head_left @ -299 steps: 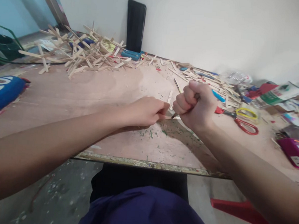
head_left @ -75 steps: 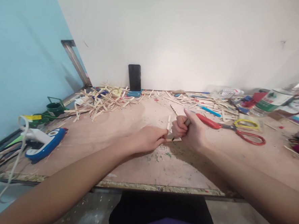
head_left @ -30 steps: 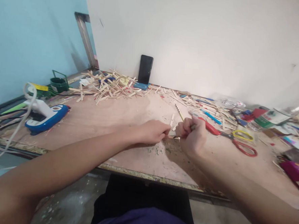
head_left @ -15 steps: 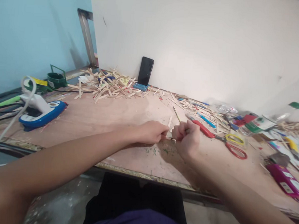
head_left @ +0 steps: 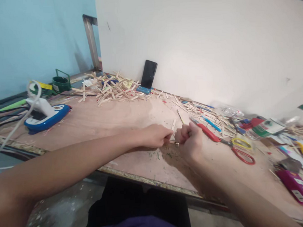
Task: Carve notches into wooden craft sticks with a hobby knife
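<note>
My left hand rests low over the tabletop, its fingers closed on a small pale wooden stick whose end pokes out to the right. Close beside it, my right hand makes a fist; what it grips is mostly hidden, with only a small dark bit showing at its lower left near the stick. A thin rod with a dark-striped tip runs up from behind the right fist; I cannot tell whether it is held or lies on the table. Another flat wooden stick lies just beyond the hands.
Red-and-yellow-handled scissors lie right of my right hand. Piles of wooden sticks line the back, near a propped phone. A blue-and-white power strip sits left, a magenta box right. Green crumbs dot the tabletop.
The view has shifted slightly, so the scene sits a little lower and further right. Between the hands, a bit more of a small piece shows by the right fist. Both hands stay closed.
</note>
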`<action>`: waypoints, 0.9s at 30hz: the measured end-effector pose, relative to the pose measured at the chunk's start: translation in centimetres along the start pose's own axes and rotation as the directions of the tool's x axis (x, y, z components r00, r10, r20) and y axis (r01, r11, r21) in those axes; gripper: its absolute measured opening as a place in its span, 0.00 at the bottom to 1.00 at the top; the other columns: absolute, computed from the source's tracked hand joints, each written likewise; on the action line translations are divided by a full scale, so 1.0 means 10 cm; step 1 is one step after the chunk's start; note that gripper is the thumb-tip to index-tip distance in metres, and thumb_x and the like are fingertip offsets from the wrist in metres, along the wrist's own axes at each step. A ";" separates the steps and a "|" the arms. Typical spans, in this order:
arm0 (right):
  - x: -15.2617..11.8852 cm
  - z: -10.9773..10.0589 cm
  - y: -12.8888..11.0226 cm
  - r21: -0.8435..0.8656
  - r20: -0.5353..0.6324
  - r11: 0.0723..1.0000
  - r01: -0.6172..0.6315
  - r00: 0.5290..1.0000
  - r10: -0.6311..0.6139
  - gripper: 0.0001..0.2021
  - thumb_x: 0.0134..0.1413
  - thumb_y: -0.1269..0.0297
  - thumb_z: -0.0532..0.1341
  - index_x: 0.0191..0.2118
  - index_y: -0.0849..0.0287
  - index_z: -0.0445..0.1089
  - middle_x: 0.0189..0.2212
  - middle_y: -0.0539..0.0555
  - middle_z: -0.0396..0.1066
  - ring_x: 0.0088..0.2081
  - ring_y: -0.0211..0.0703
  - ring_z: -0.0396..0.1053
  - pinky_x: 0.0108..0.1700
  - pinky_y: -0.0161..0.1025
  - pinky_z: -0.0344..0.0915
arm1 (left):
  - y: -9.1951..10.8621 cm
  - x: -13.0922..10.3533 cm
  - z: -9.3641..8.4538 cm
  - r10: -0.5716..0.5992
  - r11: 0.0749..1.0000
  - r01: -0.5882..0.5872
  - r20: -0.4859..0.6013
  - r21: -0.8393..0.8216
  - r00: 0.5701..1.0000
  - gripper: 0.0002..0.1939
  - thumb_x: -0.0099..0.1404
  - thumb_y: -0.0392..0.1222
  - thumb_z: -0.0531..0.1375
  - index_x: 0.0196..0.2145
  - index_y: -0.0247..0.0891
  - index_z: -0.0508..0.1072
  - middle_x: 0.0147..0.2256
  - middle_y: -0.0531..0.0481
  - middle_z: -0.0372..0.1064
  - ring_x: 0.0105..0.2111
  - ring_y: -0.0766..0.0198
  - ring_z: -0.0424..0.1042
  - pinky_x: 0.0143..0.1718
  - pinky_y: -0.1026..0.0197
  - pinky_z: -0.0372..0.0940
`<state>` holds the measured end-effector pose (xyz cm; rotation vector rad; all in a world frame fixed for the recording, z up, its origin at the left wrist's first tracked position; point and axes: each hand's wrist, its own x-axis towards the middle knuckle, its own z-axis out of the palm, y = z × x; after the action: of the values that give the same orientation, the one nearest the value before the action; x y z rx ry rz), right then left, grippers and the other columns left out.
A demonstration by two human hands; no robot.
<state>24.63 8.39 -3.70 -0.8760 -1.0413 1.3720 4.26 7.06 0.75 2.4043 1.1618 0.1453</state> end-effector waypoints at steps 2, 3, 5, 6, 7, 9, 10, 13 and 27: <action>0.01 0.00 0.01 -0.003 -0.004 1.000 0.004 1.000 -0.004 0.19 0.81 0.47 0.70 0.59 0.58 0.79 0.51 0.57 0.81 0.44 0.43 0.80 0.44 0.42 0.83 | 0.00 0.00 0.00 0.001 1.000 -0.001 0.004 0.003 1.000 0.19 0.85 0.53 0.71 0.63 0.38 0.81 0.61 0.41 0.82 0.57 0.51 0.84 0.60 0.42 0.84; 0.02 -0.01 0.02 -0.005 -0.006 1.000 0.005 1.000 -0.005 0.19 0.81 0.46 0.70 0.59 0.58 0.79 0.50 0.56 0.81 0.43 0.43 0.80 0.43 0.42 0.83 | 0.00 0.00 0.00 0.001 1.000 -0.001 0.006 0.004 1.000 0.19 0.85 0.53 0.70 0.63 0.38 0.82 0.61 0.41 0.82 0.57 0.51 0.84 0.60 0.42 0.84; 0.03 -0.02 0.03 -0.012 -0.012 1.000 0.007 1.000 -0.007 0.20 0.81 0.46 0.70 0.61 0.58 0.79 0.52 0.57 0.81 0.44 0.44 0.80 0.45 0.43 0.84 | 0.01 0.01 -0.01 -0.004 1.000 0.004 0.010 0.005 1.000 0.19 0.85 0.53 0.70 0.63 0.38 0.82 0.61 0.41 0.82 0.57 0.51 0.84 0.61 0.42 0.84; 0.04 -0.03 0.03 -0.017 -0.013 1.000 0.005 1.000 -0.005 0.20 0.81 0.46 0.70 0.62 0.57 0.79 0.53 0.58 0.81 0.46 0.45 0.81 0.47 0.44 0.84 | 0.01 0.01 -0.01 -0.006 1.000 0.006 0.012 0.004 1.000 0.19 0.85 0.53 0.70 0.63 0.38 0.82 0.61 0.41 0.81 0.57 0.51 0.84 0.61 0.42 0.84; 0.05 -0.04 0.04 -0.022 -0.013 1.000 0.001 1.000 -0.001 0.21 0.81 0.46 0.70 0.62 0.58 0.79 0.54 0.58 0.81 0.47 0.46 0.81 0.48 0.46 0.85 | 0.01 0.01 -0.01 -0.009 1.000 0.009 0.015 0.002 1.000 0.19 0.85 0.53 0.70 0.63 0.38 0.82 0.61 0.41 0.81 0.57 0.51 0.84 0.61 0.42 0.84; 0.05 -0.06 0.05 -0.037 -0.007 0.999 -0.007 1.000 0.006 0.21 0.81 0.46 0.70 0.63 0.57 0.79 0.56 0.59 0.81 0.50 0.48 0.82 0.51 0.48 0.85 | 0.02 0.01 -0.01 -0.016 1.000 0.016 0.020 -0.004 1.000 0.19 0.85 0.53 0.70 0.63 0.38 0.81 0.61 0.41 0.81 0.57 0.51 0.84 0.61 0.42 0.84; 0.04 -0.07 0.06 -0.045 -0.001 0.999 -0.008 1.000 0.008 0.20 0.81 0.47 0.70 0.63 0.56 0.79 0.57 0.59 0.81 0.51 0.48 0.82 0.52 0.49 0.85 | 0.02 0.01 -0.02 -0.020 1.000 0.020 0.022 -0.007 1.000 0.19 0.85 0.53 0.71 0.63 0.38 0.81 0.61 0.41 0.81 0.57 0.50 0.84 0.61 0.42 0.84; -0.01 -0.06 0.08 -0.071 0.022 0.997 -0.009 1.000 0.011 0.19 0.81 0.47 0.70 0.62 0.56 0.79 0.57 0.59 0.81 0.51 0.48 0.81 0.52 0.48 0.85 | 0.04 -0.01 -0.02 -0.035 0.999 0.035 0.028 -0.013 0.999 0.19 0.85 0.53 0.71 0.64 0.38 0.81 0.61 0.41 0.82 0.57 0.51 0.84 0.60 0.42 0.84; 0.02 -0.01 -0.03 -0.099 0.148 0.994 -0.038 0.988 0.053 0.22 0.81 0.46 0.70 0.65 0.58 0.78 0.58 0.60 0.81 0.52 0.49 0.82 0.54 0.51 0.85 | 0.03 -0.02 -0.01 -0.047 0.999 0.046 0.059 0.021 0.997 0.20 0.85 0.53 0.70 0.63 0.38 0.81 0.60 0.41 0.82 0.56 0.51 0.84 0.59 0.43 0.84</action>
<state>24.79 8.60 -3.40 -0.8818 -1.2182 1.4540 4.33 6.75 1.03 2.3797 1.1960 0.0471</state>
